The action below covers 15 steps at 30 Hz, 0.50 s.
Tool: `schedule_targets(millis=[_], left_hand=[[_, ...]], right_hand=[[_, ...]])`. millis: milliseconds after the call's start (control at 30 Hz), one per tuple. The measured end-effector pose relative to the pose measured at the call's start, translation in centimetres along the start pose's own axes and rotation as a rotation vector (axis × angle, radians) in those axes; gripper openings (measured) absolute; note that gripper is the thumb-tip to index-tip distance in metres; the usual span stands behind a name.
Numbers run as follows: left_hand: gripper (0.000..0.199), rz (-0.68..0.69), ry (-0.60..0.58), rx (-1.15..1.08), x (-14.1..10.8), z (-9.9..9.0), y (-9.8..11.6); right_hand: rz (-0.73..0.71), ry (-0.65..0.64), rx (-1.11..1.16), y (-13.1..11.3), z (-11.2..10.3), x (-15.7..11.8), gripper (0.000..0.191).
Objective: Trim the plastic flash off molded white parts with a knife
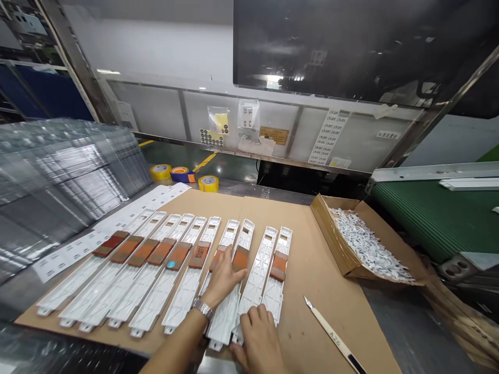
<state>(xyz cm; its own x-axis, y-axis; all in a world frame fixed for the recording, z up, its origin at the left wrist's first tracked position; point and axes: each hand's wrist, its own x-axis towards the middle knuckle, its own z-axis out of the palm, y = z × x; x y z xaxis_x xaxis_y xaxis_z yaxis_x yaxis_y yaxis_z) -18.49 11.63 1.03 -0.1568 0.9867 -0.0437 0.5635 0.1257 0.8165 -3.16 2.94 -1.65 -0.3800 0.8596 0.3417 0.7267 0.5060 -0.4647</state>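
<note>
Both hands are working at a row of white moulded plastic strips (pixel 187 291) laid side by side on a cardboard sheet (pixel 312 296) that covers the middle of the desk (pixel 393 317). Each strip carries an orange-brown pad across it. The left hand (pixel 222 278), a metal watch (pixel 202 308) on its wrist, lies open with fingers spread, its fingertips (pixel 234 276) just touching a pad near the middle of the row. The right hand (pixel 259 337) curves over the near ends of the strips at the row's right side, and I can't tell whether it is gripping one. Just right of it, a craft knife (pixel 335 335) with a pale handle lies on the cardboard. Toward the desk's right edge sits a cardboard box (pixel 335 239) heaped with white plastic scraps (pixel 366 246). Rolls of tape (pixel 208 183) stand beyond the far edge of the cardboard, and a stack of clear plastic trays (pixel 66 182) rises at the desk's left.
</note>
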Motion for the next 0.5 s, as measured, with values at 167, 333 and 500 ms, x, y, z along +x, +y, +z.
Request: schedule_targets(millis=[167,333,500], left_hand=[[0.057,0.017,-0.028,0.224,0.9,1.3,0.7],[0.037,0.078,0.049,0.353,1.0,2.1,-0.4],[0.028,0.181,0.091,0.393,1.2,2.6,-1.7]], right_hand=[[-0.122,0.087,-0.064,0.6,1.9,-0.4,0.014],[0.122,0.373,0.215,1.8,-1.5,-0.5,0.021],[0.643,0.702,1.182,5.4,-9.7,-1.1,0.036]])
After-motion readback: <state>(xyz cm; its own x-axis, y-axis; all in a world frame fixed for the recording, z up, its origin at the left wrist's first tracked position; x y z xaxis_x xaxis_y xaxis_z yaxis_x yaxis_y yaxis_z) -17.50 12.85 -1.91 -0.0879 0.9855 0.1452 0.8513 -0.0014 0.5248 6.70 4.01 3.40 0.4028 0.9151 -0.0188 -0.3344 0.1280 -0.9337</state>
